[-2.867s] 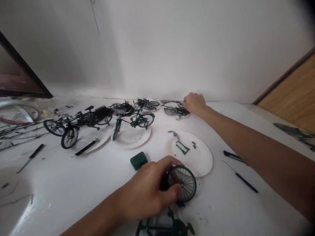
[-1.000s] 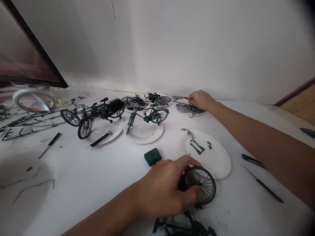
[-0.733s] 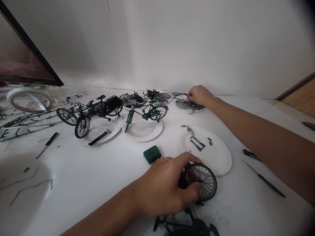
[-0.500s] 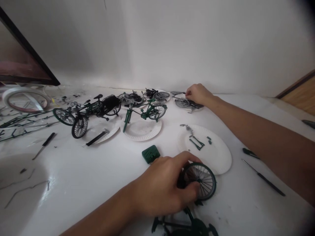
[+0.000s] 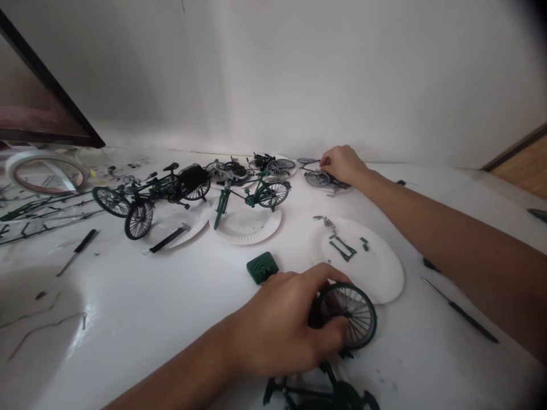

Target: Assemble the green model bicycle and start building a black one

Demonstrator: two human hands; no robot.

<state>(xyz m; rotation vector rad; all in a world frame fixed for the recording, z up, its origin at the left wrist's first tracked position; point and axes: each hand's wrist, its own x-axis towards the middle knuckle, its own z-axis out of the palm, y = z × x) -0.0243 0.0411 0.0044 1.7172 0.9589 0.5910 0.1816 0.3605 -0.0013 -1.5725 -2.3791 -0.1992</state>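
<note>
Fingers of the left hand [image 5: 282, 322] pinch a wheel [image 5: 359, 315] of the green bike [image 5: 342, 396] at lower centre. Little has changed over the last second: the right hand [image 5: 344, 164] stays at the grey bike [image 5: 317, 179], upper centre-right, its fingertips too hidden to tell a grip, so seemingly nothing has been lifted away yet.

Dim, greyish light; glare streaks the tabletop [image 5: 162, 319] at lower left; upper right corner blackened.
</note>
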